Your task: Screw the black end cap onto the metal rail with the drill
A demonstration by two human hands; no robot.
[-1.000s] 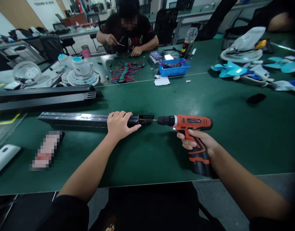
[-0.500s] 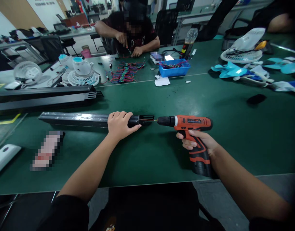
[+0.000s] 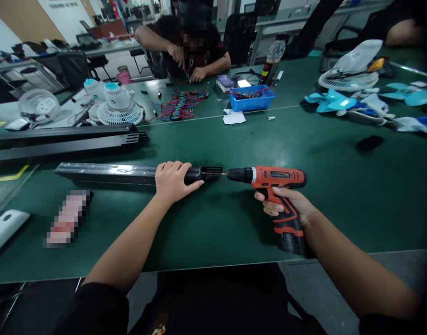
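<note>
A long black housing lies lengthwise on the green table. My left hand is wrapped over its right end, thumb along the near side. Slotted black prongs stick out past that hand. My right hand grips an orange and black cordless drill by the handle, with the index finger near the trigger. The drill points left, and its thin bit reaches in between the prongs. Where the bit's tip ends inside the housing is hidden.
More long black housings lie at the left, behind a phone and a white device. Across the table a person works beside wired circuit boards. A blue bin, a bottle and fan parts stand farther back.
Almost nothing differs. The whole view has shifted very slightly; both hands, the drill and the housing keep their places relative to each other.
</note>
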